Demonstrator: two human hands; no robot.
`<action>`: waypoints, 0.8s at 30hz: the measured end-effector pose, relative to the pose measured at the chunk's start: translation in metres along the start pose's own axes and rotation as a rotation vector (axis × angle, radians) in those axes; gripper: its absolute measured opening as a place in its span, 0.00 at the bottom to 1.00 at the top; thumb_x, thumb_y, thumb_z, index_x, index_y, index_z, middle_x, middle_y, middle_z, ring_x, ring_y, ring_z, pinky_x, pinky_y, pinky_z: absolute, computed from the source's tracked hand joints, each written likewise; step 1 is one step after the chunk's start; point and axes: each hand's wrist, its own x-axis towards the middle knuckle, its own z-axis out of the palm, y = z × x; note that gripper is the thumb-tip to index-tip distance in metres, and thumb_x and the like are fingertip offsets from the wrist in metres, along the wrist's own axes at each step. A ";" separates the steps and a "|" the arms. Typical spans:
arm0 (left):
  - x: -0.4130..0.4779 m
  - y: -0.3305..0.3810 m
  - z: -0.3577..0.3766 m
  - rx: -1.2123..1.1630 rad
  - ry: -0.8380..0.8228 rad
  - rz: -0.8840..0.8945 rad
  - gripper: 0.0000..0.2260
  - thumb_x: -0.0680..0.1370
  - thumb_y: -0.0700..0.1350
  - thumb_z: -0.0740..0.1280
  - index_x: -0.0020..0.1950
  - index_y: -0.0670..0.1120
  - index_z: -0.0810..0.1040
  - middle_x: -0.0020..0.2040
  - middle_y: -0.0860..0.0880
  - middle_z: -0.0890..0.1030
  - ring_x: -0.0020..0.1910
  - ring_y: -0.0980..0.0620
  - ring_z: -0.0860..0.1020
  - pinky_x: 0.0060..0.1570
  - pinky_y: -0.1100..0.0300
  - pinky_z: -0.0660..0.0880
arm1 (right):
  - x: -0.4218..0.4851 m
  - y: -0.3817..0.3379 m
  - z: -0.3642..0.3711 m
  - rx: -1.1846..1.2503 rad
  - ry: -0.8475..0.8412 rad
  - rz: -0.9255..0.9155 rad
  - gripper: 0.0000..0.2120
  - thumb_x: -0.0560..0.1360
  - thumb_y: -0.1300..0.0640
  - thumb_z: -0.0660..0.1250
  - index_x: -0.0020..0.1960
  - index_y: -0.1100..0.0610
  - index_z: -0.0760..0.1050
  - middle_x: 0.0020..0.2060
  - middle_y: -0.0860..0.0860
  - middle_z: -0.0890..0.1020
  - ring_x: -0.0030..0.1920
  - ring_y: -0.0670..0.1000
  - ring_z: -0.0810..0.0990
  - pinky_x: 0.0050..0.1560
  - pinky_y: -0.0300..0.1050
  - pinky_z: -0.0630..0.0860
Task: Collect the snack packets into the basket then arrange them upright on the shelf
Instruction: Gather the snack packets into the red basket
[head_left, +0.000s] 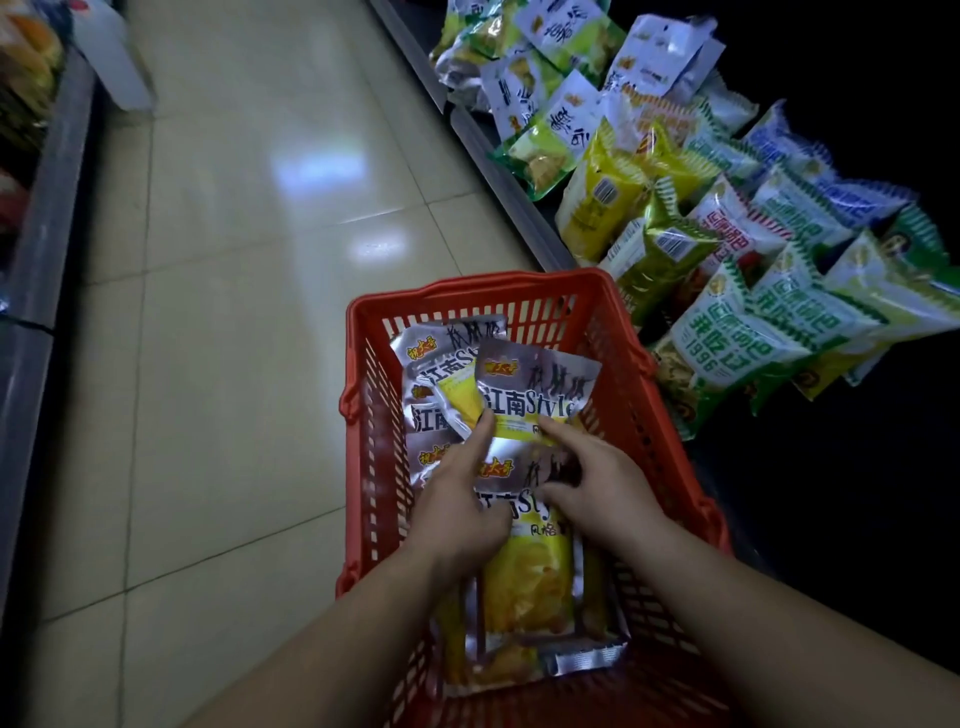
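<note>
A red plastic basket (623, 410) stands on the floor in front of me, filled with several silver-and-yellow snack packets. Both hands are inside it. My left hand (462, 493) and my right hand (597, 483) pinch the lower edge of the top silver packet (535, 395), which lies tilted over the others. Below my hands another silver-and-yellow packet (530, 582) lies flat, partly covered by my wrists. The low shelf (498, 171) at the right holds rows of green, yellow and white packets (737, 332), most leaning or upright.
Shiny beige floor tiles (234, 260) stretch away to the left of the basket. Another shelf edge (41, 234) with goods runs along the far left. A white box (119, 57) stands on the floor at the upper left.
</note>
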 end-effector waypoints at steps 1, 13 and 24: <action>0.001 0.002 -0.001 -0.013 0.000 0.013 0.44 0.76 0.40 0.69 0.76 0.76 0.50 0.79 0.59 0.61 0.37 0.59 0.77 0.45 0.47 0.83 | 0.000 0.000 -0.002 0.049 0.037 0.009 0.37 0.71 0.52 0.79 0.74 0.35 0.68 0.71 0.47 0.76 0.69 0.50 0.74 0.65 0.41 0.73; -0.025 0.081 -0.047 -0.336 0.045 0.180 0.37 0.78 0.33 0.71 0.81 0.55 0.59 0.77 0.60 0.64 0.51 0.84 0.71 0.46 0.71 0.78 | -0.023 -0.057 -0.085 0.182 0.165 -0.071 0.16 0.73 0.54 0.76 0.55 0.36 0.79 0.41 0.37 0.81 0.43 0.39 0.80 0.46 0.40 0.78; -0.133 0.193 -0.080 -0.228 -0.107 0.346 0.38 0.77 0.38 0.74 0.80 0.58 0.61 0.72 0.66 0.67 0.67 0.74 0.68 0.61 0.72 0.73 | -0.176 -0.100 -0.182 0.232 0.240 -0.064 0.21 0.73 0.52 0.76 0.62 0.37 0.75 0.46 0.41 0.81 0.44 0.37 0.79 0.39 0.27 0.71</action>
